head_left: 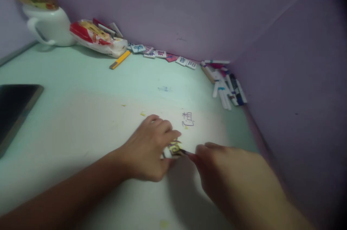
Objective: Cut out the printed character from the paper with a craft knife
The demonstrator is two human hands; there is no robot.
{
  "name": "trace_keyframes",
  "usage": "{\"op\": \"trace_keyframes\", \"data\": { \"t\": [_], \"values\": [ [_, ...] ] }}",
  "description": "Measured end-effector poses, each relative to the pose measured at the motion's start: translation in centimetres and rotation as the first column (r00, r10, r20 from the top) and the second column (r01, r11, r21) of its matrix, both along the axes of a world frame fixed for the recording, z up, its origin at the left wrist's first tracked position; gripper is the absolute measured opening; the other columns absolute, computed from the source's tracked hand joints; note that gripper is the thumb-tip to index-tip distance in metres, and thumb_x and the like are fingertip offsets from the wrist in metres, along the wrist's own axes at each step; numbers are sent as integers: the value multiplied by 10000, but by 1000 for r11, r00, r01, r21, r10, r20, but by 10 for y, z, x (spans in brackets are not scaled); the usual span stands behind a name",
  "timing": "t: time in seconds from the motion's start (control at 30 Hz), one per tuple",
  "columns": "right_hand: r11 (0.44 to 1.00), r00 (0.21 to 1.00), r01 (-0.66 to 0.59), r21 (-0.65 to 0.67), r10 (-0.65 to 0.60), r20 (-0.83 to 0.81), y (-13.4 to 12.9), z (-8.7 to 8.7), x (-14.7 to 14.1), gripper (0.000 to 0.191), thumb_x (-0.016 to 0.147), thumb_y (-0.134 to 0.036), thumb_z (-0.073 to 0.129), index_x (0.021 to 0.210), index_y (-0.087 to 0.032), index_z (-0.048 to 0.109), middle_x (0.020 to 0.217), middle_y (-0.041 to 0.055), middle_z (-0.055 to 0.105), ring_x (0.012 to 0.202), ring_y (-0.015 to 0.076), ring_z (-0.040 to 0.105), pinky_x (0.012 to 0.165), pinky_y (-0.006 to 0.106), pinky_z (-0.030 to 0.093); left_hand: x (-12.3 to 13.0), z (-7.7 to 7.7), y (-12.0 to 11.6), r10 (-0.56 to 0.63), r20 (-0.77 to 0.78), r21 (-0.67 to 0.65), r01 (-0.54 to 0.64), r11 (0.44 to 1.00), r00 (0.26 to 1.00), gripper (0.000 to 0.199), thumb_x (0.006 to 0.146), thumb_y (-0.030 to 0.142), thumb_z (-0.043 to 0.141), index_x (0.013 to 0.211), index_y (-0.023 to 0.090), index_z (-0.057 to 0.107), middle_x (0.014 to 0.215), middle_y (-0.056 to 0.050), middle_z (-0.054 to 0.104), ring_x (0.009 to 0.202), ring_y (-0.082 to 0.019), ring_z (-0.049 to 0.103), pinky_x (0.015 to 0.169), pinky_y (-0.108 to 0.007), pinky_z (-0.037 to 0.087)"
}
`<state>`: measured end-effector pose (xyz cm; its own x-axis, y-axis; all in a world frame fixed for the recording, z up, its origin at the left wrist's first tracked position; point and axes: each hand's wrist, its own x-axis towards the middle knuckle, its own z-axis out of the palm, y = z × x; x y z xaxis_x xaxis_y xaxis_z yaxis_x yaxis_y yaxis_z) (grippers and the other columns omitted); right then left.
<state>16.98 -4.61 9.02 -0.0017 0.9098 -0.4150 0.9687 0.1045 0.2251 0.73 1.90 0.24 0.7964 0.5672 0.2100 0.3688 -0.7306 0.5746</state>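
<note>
My left hand (pixel 153 147) is closed around a small white block with a yellow top (pixel 175 147), pinning it down on the work surface. Dark lines mark the block's yellow face. My right hand (pixel 221 166) grips a slim tool with a dark tip (pixel 187 152), and the tip touches or almost touches the block's right edge. Its handle is hidden in the fingers, so I cannot tell its exact kind. Just beyond the block, a purple handwritten character (pixel 188 118) shows on the pale surface. Small yellow scraps (pixel 142 113) lie around my hands.
Along the back wall runs a row of small character tiles (pixel 160 53). A yellow box cutter (pixel 120 60) lies by a red-and-white plastic packet (pixel 97 38). A white mug (pixel 51 26) stands at back left, a dark phone or tablet (pixel 16 111) at left, several markers (pixel 223 92) at right.
</note>
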Motion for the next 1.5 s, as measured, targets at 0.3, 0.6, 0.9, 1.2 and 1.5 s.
{"op": "trace_keyframes", "data": {
  "t": [0.3, 0.6, 0.9, 1.2, 1.5],
  "values": [
    [991, 997, 79, 108, -80, 11, 1, -8, 0, 191, 829, -255, 637, 649, -244, 699, 607, 60, 726, 530, 230, 690, 451, 275, 128, 4, -3, -4, 109, -71, 132, -99, 986, 992, 369, 689, 408, 703, 922, 136, 614, 878, -79, 594, 821, -255, 523, 775, -416, 375],
    [988, 998, 51, 148, -57, 35, -5, -10, 1, 188, 812, -228, 661, 625, -230, 672, 586, 46, 712, 511, 214, 684, 445, 270, 116, -3, 5, -5, -38, -50, 68, 41, 997, 998, 406, 707, 214, 571, 1104, 137, 606, 1020, -103, 585, 931, -260, 533, 845, -421, 373],
    [973, 999, -7, 232, -1, 32, -13, -15, -5, 211, 785, -193, 674, 580, -220, 636, 488, 23, 649, 422, 174, 625, 424, 274, 79, -2, 1, -4, -20, -21, 57, 22, 998, 1000, 284, 770, 316, 609, 979, 125, 636, 925, -96, 587, 858, -246, 545, 799, -411, 363],
    [964, 997, 77, 254, -74, -22, -23, -21, -5, 218, 799, -183, 628, 583, -215, 632, 525, 13, 658, 427, 146, 588, 439, 274, 103, -1, -1, -4, 11, -14, 96, -10, 995, 1000, 271, 758, 381, 632, 881, 140, 642, 819, -63, 577, 759, -219, 538, 761, -391, 352],
    [926, 792, 359, 121, -234, -564, -28, -55, 25, 329, 900, -372, 495, 687, -216, 692, 539, 7, 635, 485, 145, 525, 495, 243, 311, 0, 4, -4, -4, -53, 62, 7, 998, 999, 279, 734, 376, 674, 885, 148, 620, 820, -56, 568, 749, -207, 503, 776, -386, 351]
  ]
}}
